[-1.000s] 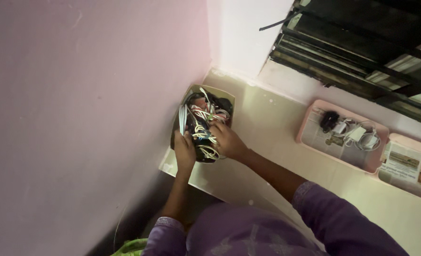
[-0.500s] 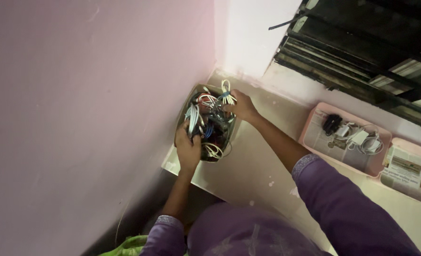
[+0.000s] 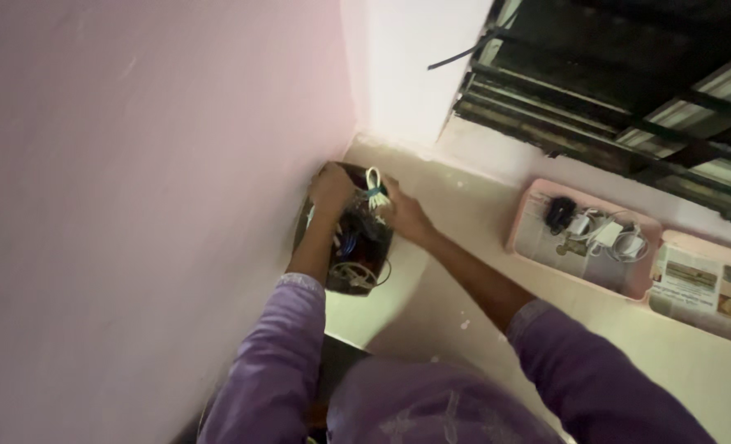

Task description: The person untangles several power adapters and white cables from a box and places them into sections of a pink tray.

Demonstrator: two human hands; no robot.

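We were sorting through a small dark box (image 3: pixel 326 281) of tangled cables, which sat in the middle left of the frame on a cream ledge (image 3: pixel 464 279), tight against the pink wall (image 3: pixel 135 181). Our left hand (image 3: pixel 333 185) lay curled over the box's far rim, next to the wall. We could not tell whether it gripped the rim or only rested there. Our right hand (image 3: pixel 407 218) came in from the right edge of the box with its fingers closed around the foot of a white cable bundle (image 3: pixel 374 191). The bundle was tied with a blue-green band and stood upright above the other contents, between our two hands.

Lower in the box lay a blue wire (image 3: pixel 347 244) and a pale coiled cable (image 3: pixel 354 275), mixed with darker leads we could not make out singly.

As we judged it, the step in hand was picking one bundle out of the tangle. Getting it clear would call for a steady hold on the box and a slow, straight lift, since loops of the neighbouring wires seemed likely to snag on it.

Well apart, in the middle right of the frame, stood a pink tray (image 3: pixel 523 220) lined with newspaper. It held a black adapter (image 3: pixel 559 212) and white chargers (image 3: pixel 608 236). A second paper-lined tray (image 3: pixel 670 247) sat just beside it at the right edge. A dark window grille (image 3: pixel 596 107) filled the upper right.
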